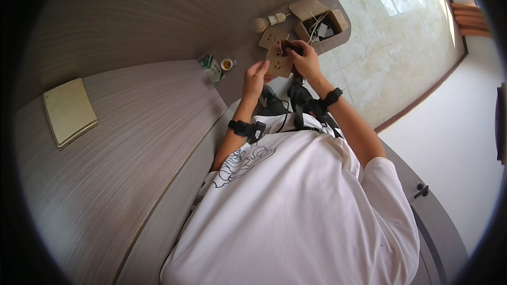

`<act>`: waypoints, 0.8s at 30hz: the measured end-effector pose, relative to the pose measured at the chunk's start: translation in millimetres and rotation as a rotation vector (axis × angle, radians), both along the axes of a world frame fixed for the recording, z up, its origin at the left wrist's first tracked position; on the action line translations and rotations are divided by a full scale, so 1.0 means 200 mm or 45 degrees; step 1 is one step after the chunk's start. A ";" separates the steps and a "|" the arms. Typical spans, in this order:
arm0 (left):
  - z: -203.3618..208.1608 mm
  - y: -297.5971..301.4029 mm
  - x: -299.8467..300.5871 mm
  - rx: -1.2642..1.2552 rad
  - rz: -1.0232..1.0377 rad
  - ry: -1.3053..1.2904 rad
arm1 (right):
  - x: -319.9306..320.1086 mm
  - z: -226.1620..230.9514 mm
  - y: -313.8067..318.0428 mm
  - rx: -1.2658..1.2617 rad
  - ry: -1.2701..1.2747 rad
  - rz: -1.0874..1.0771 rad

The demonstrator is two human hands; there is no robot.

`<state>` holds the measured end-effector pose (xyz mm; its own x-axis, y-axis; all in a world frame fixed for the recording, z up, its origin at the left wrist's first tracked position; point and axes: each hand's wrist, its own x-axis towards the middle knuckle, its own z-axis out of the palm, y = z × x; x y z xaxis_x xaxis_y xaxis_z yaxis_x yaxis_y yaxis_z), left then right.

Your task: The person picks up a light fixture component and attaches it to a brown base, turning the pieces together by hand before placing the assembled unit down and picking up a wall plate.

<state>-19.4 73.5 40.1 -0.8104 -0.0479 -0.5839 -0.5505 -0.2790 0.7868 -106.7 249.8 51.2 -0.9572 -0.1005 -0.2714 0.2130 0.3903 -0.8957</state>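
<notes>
My left hand (257, 78) is closed on the left edge of a tan, square wall-socket plate (279, 65) with dark slots, thumb on its face. My right hand (306, 60) is closed at the plate's upper right, gripping a dark brown piece (292, 47) whose kind I cannot make out. That piece overlaps the plate's top edge; whether they touch is unclear. A second tan plate (270, 37) with dark slots lies on the work surface just beyond.
An open cardboard box (338, 20) with small white and dark parts stands far right. A pale-bristled brush (272, 20) lies left of it. Nearer stand a small round container (227, 64) and a green-and-white carton (211, 68). A notebook (70, 112) lies on the left wooden surface.
</notes>
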 end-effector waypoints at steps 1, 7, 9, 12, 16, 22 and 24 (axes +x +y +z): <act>0.01 0.00 -0.02 -0.171 -0.126 0.044 | 0.00 0.01 -0.01 0.029 0.018 -0.018; 0.09 0.17 0.02 -1.218 -0.056 0.730 | 0.03 0.10 -0.05 0.133 0.139 -0.042; 0.09 0.17 0.02 -1.167 -0.051 0.692 | 0.05 0.14 -0.09 0.116 0.214 -0.023; 0.04 0.13 0.02 -0.908 -0.083 0.632 | 0.04 0.25 -0.12 0.026 0.050 -0.014; 0.09 0.10 -0.02 -0.082 -0.019 0.532 | 0.01 0.05 -0.06 -0.337 -0.147 -0.100; 0.18 0.08 0.00 0.526 0.095 0.139 | 0.08 0.09 -0.06 -0.285 0.170 0.028; 0.18 0.08 0.00 0.612 0.056 0.150 | 0.08 0.16 -0.06 -0.165 0.270 0.072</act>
<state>-18.6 88.8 76.0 -0.8756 0.1686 -0.4526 -0.4449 -0.6465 0.6198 -90.4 238.1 83.9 -0.9832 -0.1763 -0.0463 -0.0041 0.2752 -0.9614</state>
